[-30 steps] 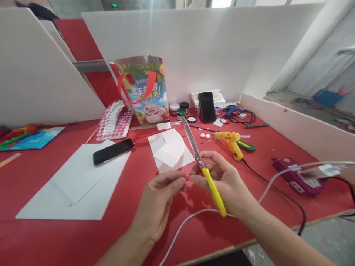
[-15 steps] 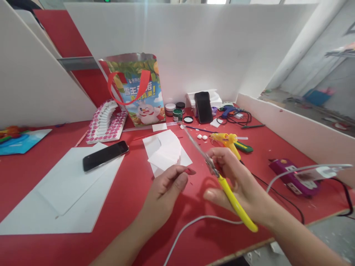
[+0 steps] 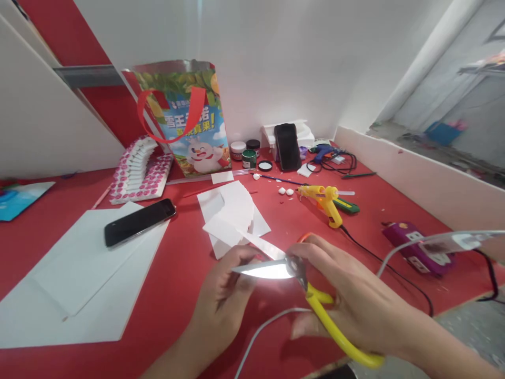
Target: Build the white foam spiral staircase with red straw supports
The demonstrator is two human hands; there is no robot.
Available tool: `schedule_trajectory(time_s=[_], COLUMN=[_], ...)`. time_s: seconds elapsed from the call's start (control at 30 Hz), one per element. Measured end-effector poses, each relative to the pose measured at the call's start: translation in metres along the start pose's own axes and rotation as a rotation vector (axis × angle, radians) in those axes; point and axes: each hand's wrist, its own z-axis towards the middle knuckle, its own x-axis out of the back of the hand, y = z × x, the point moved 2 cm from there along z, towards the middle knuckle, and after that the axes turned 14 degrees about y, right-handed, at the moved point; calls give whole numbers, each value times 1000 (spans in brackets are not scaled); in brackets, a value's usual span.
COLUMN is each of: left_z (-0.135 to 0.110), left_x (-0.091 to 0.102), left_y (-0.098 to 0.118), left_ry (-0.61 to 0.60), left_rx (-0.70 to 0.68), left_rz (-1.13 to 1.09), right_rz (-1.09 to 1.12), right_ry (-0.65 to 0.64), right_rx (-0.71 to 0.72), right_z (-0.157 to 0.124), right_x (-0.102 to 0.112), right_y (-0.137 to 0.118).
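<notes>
My right hand is wrapped round yellow-handled scissors, whose two blades stand apart and point left. My left hand is closed in a pinch just left of them, and the lower blade crosses in front of its fingertips. A small red piece shows at those fingertips, mostly hidden by the blade. Beyond both hands, a fanned stack of white cards lies on the red table.
A black phone rests on white sheets at left. Behind stand a colourful bag and paint jars. To the right are a yellow glue gun, a purple box and a white cable.
The scissors have opened and their blades have swung down to my left fingertips. My left hand has shifted slightly left and down. The camera view has also shifted a little.
</notes>
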Motion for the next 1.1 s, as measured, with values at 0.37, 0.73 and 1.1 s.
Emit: schedule_trajectory(time_s=[0.37,0.73,1.1], left_z=[-1,0,-2], left_x=[-3,-1,-6], left_y=[3,4,8], left_ry=[-32,25,5], left_rx=[-62,-133,-244], left_rz=[22,82,100], right_rz=[1,36,40], right_ry=[-24,-22,-13], right_rx=[30,46,6], right_z=[2,1,-8], right_x=[-5,-7,-8], right_y=[-3,0,4])
